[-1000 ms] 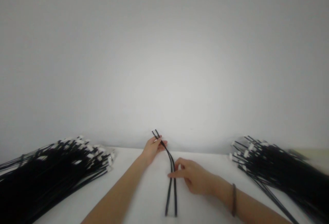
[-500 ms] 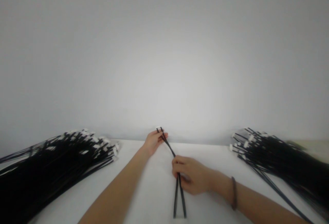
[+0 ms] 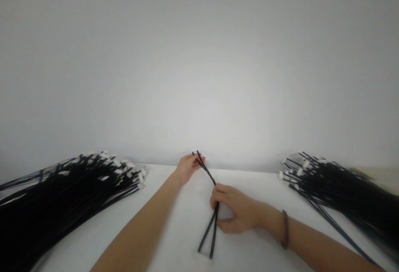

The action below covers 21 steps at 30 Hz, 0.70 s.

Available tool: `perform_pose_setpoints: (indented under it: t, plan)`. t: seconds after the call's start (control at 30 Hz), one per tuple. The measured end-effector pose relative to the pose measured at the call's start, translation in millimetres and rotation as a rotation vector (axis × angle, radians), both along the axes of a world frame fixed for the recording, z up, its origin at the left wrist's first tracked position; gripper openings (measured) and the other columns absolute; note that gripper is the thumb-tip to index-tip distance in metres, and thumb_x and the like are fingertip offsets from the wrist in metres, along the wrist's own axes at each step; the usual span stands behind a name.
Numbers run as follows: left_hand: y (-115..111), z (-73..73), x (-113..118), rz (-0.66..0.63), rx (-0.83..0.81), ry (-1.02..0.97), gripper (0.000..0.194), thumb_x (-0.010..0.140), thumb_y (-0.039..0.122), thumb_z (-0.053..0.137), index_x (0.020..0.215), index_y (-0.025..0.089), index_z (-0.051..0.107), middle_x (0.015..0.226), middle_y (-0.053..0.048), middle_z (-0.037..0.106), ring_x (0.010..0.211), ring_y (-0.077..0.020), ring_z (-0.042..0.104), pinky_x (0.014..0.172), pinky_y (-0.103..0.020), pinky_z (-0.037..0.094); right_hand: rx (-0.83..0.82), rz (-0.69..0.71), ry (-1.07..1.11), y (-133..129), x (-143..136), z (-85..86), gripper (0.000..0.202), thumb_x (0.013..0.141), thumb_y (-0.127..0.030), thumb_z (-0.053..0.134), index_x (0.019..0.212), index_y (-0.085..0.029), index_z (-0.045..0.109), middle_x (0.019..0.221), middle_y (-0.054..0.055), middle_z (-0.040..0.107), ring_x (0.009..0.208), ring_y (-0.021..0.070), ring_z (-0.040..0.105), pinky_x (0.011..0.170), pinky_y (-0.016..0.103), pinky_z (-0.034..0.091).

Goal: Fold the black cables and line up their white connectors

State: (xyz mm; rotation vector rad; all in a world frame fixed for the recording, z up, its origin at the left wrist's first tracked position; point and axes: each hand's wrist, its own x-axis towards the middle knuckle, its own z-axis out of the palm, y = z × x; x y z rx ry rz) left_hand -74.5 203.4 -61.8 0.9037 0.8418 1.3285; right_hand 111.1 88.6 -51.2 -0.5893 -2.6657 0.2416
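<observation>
Two thin black cables (image 3: 207, 173) with small white ends run in front of me, crossing each other and spreading apart at the bottom. My left hand (image 3: 188, 168) holds them near the upper end, where a white connector (image 3: 195, 152) sticks out past the fingers. Lower down, my right hand (image 3: 232, 207) is closed round the cables at about their middle, its thumb beside them. The lower ends hang below that hand, splayed in a narrow V.
To the left lies a big pile of black cables (image 3: 71, 201) with white connectors. A similar pile (image 3: 346, 193) lies to the right, one strand trailing toward me. Both rest on a white table (image 3: 183, 238) against a pale wall (image 3: 199, 76).
The cables' lower ends have swung to the left. My right hand has shifted slightly up, and its thumb has moved. My left hand still holds the upper end.
</observation>
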Motion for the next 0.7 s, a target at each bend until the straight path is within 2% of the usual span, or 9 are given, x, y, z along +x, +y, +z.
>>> perform_pose_setpoints:
  t: [0.13,0.2,0.33,0.43,0.5,0.57,0.7]
  plan:
    - [-1.6,0.6,-0.8,-0.118,0.072,0.062,0.017,0.070,0.018,0.055,0.083,0.008,0.058,0.082,-0.013,0.062,0.075,-0.0160,0.058,0.078,-0.030,0.044,0.061,-0.040,-0.103,-2.1,1.2,8.4,0.030,0.071,-0.043,0.048,0.087,-0.017,0.049,0.084,0.003,0.049,0.073,0.0130,0.047,0.065,0.023,0.036]
    - [-3.5,1.5,-1.2,-0.180,0.115,0.108,0.019,0.069,0.019,0.057,0.084,0.008,0.059,0.087,-0.013,0.061,0.080,-0.0161,0.057,0.081,-0.030,0.042,0.138,-0.070,-0.179,-1.8,0.6,9.9,0.031,0.076,-0.046,0.041,0.085,-0.018,0.050,0.081,0.003,0.051,0.070,0.0125,0.049,0.062,0.023,0.036]
    - [-9.7,2.9,2.7,-0.295,0.148,0.171,0.022,0.067,0.019,0.059,0.087,0.010,0.060,0.096,-0.012,0.059,0.087,-0.0164,0.054,0.083,-0.029,0.040,0.332,-0.193,-0.295,0.7,-3.5,0.8,0.031,0.082,-0.041,0.029,0.082,-0.019,0.050,0.076,0.002,0.053,0.060,0.0118,0.050,0.053,0.023,0.033]
    - [-15.1,3.7,11.6,-0.391,0.128,0.140,0.024,0.067,0.022,0.059,0.089,0.013,0.058,0.101,-0.011,0.057,0.086,-0.0163,0.055,0.083,-0.031,0.039,0.395,-0.290,-0.288,3.9,-6.2,-10.3,0.031,0.085,-0.033,0.025,0.081,-0.016,0.050,0.073,0.004,0.054,0.058,0.0119,0.051,0.050,0.022,0.033]
    - [-18.5,5.2,18.0,-0.450,0.085,0.103,0.025,0.068,0.026,0.058,0.090,0.014,0.057,0.102,-0.012,0.056,0.084,-0.0177,0.056,0.082,-0.034,0.038,0.379,-0.357,-0.229,7.0,-6.0,-14.7,0.030,0.086,-0.028,0.024,0.080,-0.015,0.050,0.073,0.006,0.054,0.059,0.0120,0.052,0.050,0.022,0.034]
    - [-22.1,8.1,22.6,-0.508,0.044,0.056,0.028,0.069,0.030,0.056,0.093,0.015,0.055,0.105,-0.012,0.055,0.087,-0.0200,0.055,0.081,-0.037,0.038,0.300,-0.473,-0.078,11.5,-3.6,-15.8,0.028,0.086,-0.026,0.023,0.079,-0.014,0.048,0.072,0.007,0.055,0.060,0.0126,0.052,0.052,0.022,0.035]
    - [-32.5,16.9,28.2,-0.590,0.026,-0.011,0.032,0.073,0.040,0.047,0.093,0.015,0.054,0.106,-0.013,0.054,0.094,-0.0205,0.052,0.083,-0.035,0.036,0.000,-0.699,0.351,22.3,5.0,-13.9,0.026,0.085,-0.029,0.022,0.074,-0.016,0.042,0.054,0.001,0.052,0.050,0.0119,0.052,0.048,0.021,0.036]
